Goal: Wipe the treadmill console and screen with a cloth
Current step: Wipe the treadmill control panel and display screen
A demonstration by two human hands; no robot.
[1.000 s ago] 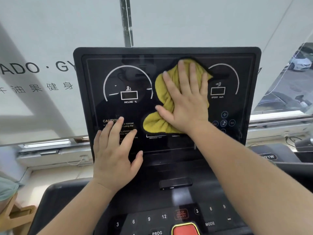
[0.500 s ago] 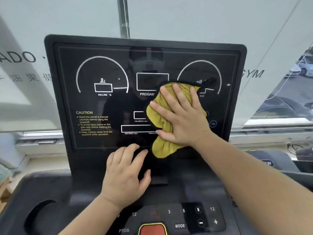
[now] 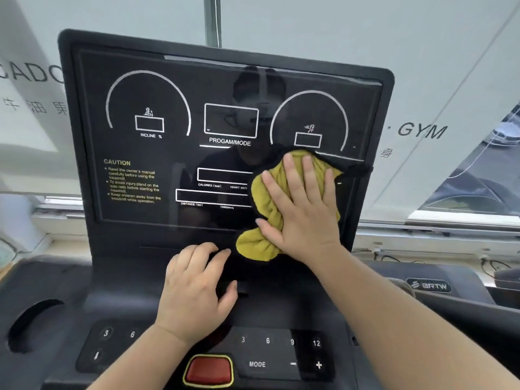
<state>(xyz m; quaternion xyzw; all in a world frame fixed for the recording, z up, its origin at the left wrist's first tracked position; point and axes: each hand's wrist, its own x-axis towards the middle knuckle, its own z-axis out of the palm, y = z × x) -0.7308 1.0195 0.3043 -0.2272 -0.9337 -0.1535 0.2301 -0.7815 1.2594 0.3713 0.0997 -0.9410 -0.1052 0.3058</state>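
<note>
The black treadmill screen point(image 3: 174, 164) stands upright in front of me, with white dials and yellow caution text. A crumpled yellow cloth point(image 3: 266, 204) lies flat against the screen's lower right part. My right hand point(image 3: 302, 209) presses on the cloth with fingers spread, covering most of it. Below the screen, the console point(image 3: 270, 350) carries number keys, a MODE key and a red stop button point(image 3: 208, 370). My left hand point(image 3: 197, 294) rests palm down on the ledge under the screen, fingers apart, holding nothing.
A round cup holder point(image 3: 31, 325) sits in the console's left wing. Behind the screen is a frosted window with lettering point(image 3: 422, 132) and a sill point(image 3: 436, 235) with cables. Another machine's black housing point(image 3: 430, 285) lies to the right.
My right hand has slid the cloth down and to the right across the screen. My left hand has dropped from the screen's lower left to the ledge under it. The view shifted left.
</note>
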